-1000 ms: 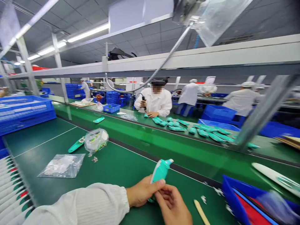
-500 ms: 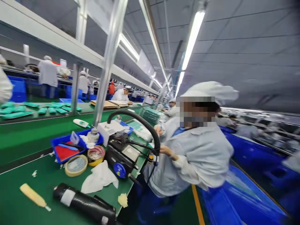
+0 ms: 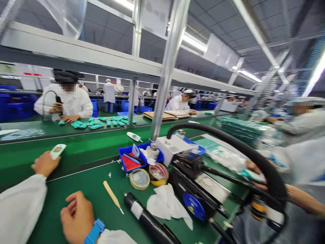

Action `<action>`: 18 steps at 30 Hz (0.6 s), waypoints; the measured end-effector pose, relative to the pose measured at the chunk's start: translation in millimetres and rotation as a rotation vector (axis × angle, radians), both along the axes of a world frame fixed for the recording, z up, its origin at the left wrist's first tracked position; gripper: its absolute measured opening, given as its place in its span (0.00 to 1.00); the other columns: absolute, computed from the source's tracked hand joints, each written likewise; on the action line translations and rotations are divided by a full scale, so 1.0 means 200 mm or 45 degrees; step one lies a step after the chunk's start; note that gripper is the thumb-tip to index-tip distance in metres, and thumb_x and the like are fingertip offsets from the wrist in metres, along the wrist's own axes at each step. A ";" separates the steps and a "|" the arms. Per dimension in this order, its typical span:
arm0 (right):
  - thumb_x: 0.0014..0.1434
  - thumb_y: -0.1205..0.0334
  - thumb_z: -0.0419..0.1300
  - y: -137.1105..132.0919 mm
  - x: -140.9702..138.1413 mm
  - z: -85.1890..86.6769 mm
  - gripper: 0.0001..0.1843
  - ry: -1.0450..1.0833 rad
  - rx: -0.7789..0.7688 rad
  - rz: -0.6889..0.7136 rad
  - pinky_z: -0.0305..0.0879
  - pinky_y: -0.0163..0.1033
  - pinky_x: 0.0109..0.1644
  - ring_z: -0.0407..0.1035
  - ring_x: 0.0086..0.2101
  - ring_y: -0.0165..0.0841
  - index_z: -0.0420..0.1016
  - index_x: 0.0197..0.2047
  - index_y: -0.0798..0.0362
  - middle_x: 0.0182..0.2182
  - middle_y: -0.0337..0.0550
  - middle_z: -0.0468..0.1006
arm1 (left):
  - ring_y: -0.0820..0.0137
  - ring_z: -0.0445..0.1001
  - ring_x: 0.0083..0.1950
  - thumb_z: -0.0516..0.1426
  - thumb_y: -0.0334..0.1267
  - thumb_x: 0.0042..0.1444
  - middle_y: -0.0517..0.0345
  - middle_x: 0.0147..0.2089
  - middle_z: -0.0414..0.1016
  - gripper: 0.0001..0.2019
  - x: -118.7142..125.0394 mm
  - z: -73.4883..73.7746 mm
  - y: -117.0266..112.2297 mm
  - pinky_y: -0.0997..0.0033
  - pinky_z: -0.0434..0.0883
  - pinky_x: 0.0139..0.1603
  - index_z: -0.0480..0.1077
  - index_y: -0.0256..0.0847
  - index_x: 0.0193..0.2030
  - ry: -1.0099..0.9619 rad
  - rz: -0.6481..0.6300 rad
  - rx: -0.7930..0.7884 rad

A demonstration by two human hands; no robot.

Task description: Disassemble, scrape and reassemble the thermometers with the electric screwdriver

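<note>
My left hand (image 3: 45,163) reaches forward to the edge of the raised green conveyor belt (image 3: 83,149) and is closed on a white thermometer-shaped device (image 3: 58,150) with a small coloured screen. My right hand (image 3: 77,217), with a blue wristband, rests on the green table (image 3: 56,200) near me. Its fingers are loosely curled and nothing shows in them. A thin wooden stick (image 3: 113,197) lies just right of that hand.
To the right lie a black cylinder (image 3: 147,218), a white cloth (image 3: 166,204), two tape rolls (image 3: 139,179), a blue tray (image 3: 142,156) and a black machine with a thick hose (image 3: 228,142). A co-worker's arm (image 3: 299,198) reaches in at right. Another white device (image 3: 134,136) lies on the belt.
The view swung right to the neighbouring co-worker, then back left. My left hand, earlier near me with a teal and white device, now holds a white device out at the belt; my right hand rests.
</note>
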State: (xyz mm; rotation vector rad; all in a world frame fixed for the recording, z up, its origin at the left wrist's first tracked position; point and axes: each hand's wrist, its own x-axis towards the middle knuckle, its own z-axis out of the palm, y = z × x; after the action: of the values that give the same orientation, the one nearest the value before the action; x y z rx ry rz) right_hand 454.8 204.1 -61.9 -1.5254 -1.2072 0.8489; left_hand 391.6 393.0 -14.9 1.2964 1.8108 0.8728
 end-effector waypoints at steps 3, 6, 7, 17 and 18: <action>0.45 0.71 0.54 0.00 0.04 0.02 0.13 -0.026 0.073 0.015 0.60 0.33 0.26 0.64 0.24 0.29 0.67 0.37 0.53 0.23 0.36 0.68 | 0.50 0.45 0.62 0.56 0.38 0.52 0.40 0.61 0.49 0.25 -0.09 -0.04 0.11 0.43 0.44 0.58 0.56 0.32 0.56 0.355 0.019 0.247; 0.47 0.69 0.53 0.00 0.06 0.02 0.11 -0.036 0.100 0.027 0.60 0.33 0.27 0.64 0.25 0.30 0.67 0.37 0.52 0.23 0.37 0.68 | 0.50 0.40 0.64 0.54 0.36 0.51 0.35 0.63 0.45 0.28 -0.06 -0.11 0.13 0.48 0.37 0.59 0.52 0.27 0.58 0.576 -0.095 0.507; 0.47 0.69 0.54 0.00 0.07 0.02 0.10 -0.028 0.106 0.033 0.60 0.33 0.27 0.63 0.25 0.30 0.67 0.36 0.52 0.23 0.37 0.68 | 0.51 0.40 0.64 0.53 0.36 0.51 0.35 0.63 0.45 0.28 -0.05 -0.13 0.12 0.50 0.36 0.60 0.52 0.27 0.58 0.626 -0.131 0.573; 0.50 0.58 0.51 0.09 0.11 0.01 0.11 0.082 0.107 0.115 0.61 0.34 0.25 0.62 0.23 0.29 0.65 0.36 0.54 0.23 0.38 0.66 | 0.51 0.50 0.62 0.47 0.49 0.54 0.38 0.61 0.53 0.25 -0.10 -0.25 -0.18 0.48 0.45 0.60 0.61 0.33 0.54 0.824 -0.415 0.759; 0.50 0.57 0.51 0.10 0.12 0.01 0.12 0.091 0.103 0.118 0.62 0.35 0.25 0.62 0.23 0.30 0.65 0.36 0.54 0.23 0.38 0.66 | 0.52 0.51 0.62 0.47 0.50 0.55 0.38 0.61 0.53 0.26 -0.11 -0.25 -0.24 0.49 0.45 0.60 0.61 0.33 0.54 0.815 -0.462 0.756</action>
State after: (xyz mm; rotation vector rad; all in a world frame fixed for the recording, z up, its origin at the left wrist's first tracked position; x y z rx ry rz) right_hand 478.2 223.5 -59.7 -1.3719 -1.2525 0.8973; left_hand 369.5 345.6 -64.7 2.4185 1.7171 0.8792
